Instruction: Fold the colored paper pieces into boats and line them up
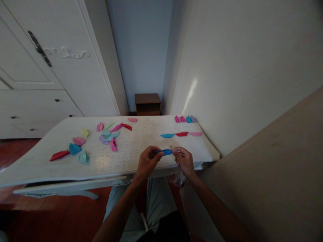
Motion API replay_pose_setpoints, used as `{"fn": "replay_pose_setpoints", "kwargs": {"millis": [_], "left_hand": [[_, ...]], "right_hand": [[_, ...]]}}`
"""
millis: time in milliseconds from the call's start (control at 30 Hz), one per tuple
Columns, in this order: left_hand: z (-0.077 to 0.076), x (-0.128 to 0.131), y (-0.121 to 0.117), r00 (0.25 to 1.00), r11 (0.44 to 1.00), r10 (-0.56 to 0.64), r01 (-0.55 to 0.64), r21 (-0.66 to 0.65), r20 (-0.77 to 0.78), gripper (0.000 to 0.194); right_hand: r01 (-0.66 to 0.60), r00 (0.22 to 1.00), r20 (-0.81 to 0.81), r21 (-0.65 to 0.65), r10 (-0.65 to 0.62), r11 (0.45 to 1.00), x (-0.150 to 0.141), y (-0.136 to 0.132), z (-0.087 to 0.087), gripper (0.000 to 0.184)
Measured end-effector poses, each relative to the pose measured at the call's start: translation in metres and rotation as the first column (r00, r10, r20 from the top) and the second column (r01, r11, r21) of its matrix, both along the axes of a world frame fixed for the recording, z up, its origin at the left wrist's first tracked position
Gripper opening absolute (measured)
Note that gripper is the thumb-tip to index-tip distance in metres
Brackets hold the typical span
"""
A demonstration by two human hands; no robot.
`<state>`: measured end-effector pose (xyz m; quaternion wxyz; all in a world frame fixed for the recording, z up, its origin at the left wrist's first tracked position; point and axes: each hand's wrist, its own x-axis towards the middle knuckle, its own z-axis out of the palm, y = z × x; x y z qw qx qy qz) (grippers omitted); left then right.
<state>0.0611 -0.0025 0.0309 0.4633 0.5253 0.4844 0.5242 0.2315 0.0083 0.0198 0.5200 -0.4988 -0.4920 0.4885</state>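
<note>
A blue folded paper piece (167,152) is stretched between my two hands, just above the table's front edge. My left hand (149,160) pinches its left end between thumb and fingers. At the right end, the thumb and fingers of my right hand (183,160) are closed on it. Beyond my hands lie a blue paper strip (167,135), a red paper strip (182,134) and a pink paper strip (196,133), end to end in a row. Several small folded papers (188,119) stand in a line behind them, pink, blue and lilac.
The white table (136,161) holds a scatter of folded papers on its left, including a red one (59,155), a blue one (75,148) and a pale green one (83,157). A wall (227,67) borders the right side. A white wardrobe (75,84) and a brown cabinet (147,98) stand beyond.
</note>
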Motion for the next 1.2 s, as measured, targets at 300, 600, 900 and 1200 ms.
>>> {"fn": "replay_pose_setpoints", "kwargs": {"millis": [300, 600, 900, 1200], "left_hand": [[0.011, 0.021, 0.02, 0.999, 0.998, -0.036, 0.036, -0.042, 0.004, 0.034], [0.003, 0.049, 0.052, 0.978, 0.97, -0.207, 0.207, -0.126, 0.01, 0.037], [-0.004, 0.089, 0.086, 0.967, 0.966, -0.228, 0.209, -0.154, -0.117, 0.018], [-0.014, 0.162, 0.118, 0.893, 0.921, -0.359, 0.292, -0.258, -0.272, 0.013]], "right_hand": [[-0.152, 0.988, 0.007, -0.05, 0.153, 0.987, 0.014, 0.005, 0.009, 0.049], [-0.02, 0.997, 0.076, -0.084, 0.026, 0.996, 0.042, 0.022, 0.0, 0.046], [0.147, 0.982, 0.139, -0.147, -0.126, 0.978, 0.078, 0.019, -0.005, 0.057], [0.175, 0.851, 0.496, 0.044, -0.174, 0.984, 0.076, -0.011, -0.032, 0.035]]}}
